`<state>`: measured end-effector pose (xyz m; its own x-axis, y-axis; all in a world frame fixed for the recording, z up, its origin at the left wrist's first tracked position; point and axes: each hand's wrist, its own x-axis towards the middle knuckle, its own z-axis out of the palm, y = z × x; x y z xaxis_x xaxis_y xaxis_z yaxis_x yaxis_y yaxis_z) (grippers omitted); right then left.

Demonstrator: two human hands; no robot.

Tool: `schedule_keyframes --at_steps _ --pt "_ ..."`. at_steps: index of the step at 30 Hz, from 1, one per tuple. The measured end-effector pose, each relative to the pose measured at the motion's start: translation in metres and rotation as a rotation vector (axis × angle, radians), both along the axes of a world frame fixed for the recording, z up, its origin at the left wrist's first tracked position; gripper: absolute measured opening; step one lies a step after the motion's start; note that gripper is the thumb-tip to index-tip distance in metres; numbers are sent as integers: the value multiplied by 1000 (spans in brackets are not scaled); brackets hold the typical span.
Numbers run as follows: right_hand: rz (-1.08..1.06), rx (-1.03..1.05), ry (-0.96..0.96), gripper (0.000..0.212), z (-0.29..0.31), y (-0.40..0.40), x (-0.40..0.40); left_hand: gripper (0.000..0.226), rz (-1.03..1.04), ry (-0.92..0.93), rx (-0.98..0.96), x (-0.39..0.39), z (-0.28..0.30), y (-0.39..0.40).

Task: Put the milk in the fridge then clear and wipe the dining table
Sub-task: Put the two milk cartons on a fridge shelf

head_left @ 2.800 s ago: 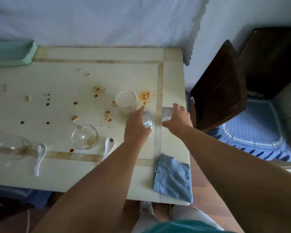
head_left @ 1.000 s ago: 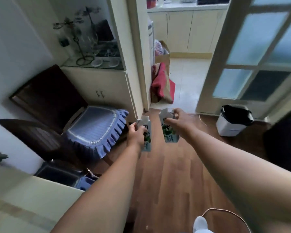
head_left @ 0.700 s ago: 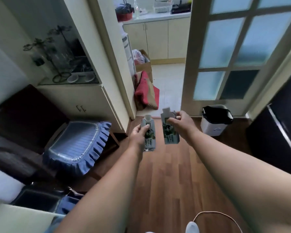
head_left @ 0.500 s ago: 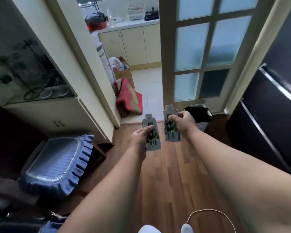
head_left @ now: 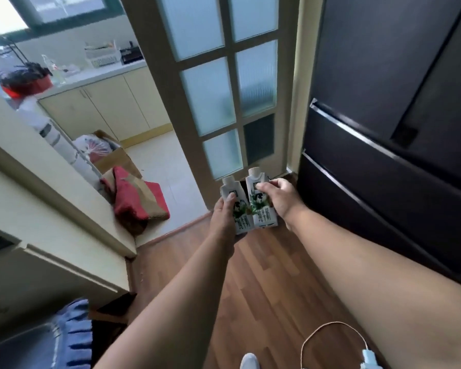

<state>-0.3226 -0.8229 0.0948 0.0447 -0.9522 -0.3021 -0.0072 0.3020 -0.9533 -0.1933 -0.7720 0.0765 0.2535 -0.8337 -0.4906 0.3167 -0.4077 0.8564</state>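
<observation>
I hold two small white milk cartons with green print, upright and side by side, at arm's length over the wooden floor. My left hand (head_left: 222, 214) grips the left milk carton (head_left: 236, 202) from its left side. My right hand (head_left: 280, 197) grips the right milk carton (head_left: 260, 201) from the right, fingers curled over its front. The black fridge (head_left: 389, 123) stands closed just right of the cartons, with horizontal silver trim across its doors. The dining table is out of view.
A glass-paned door (head_left: 224, 97) stands ahead beside an opening into the kitchen. A red cushion (head_left: 137, 201) lies at the threshold. A cream cabinet (head_left: 51, 209) is on the left, a blue-cushioned chair (head_left: 69, 336) at lower left. A white cable (head_left: 330, 334) trails on the floor.
I picked both cartons up from the table and turned right, away from it. The view swung past the chair and doorway, and the black fridge now fills the right side.
</observation>
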Motion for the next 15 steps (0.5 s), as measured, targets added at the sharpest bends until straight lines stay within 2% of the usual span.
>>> schedule_keyframes --at_steps 6,12,15 --pt "-190 4 -41 33 -2 -27 7 19 -319 30 -32 14 6 -50" --pt "-342 -18 -70 14 -6 -41 -9 40 -521 87 -68 5 1 -80" --pt "-406 -19 -100 14 -1 -48 -25 33 -553 121 -95 -6 5 -96"
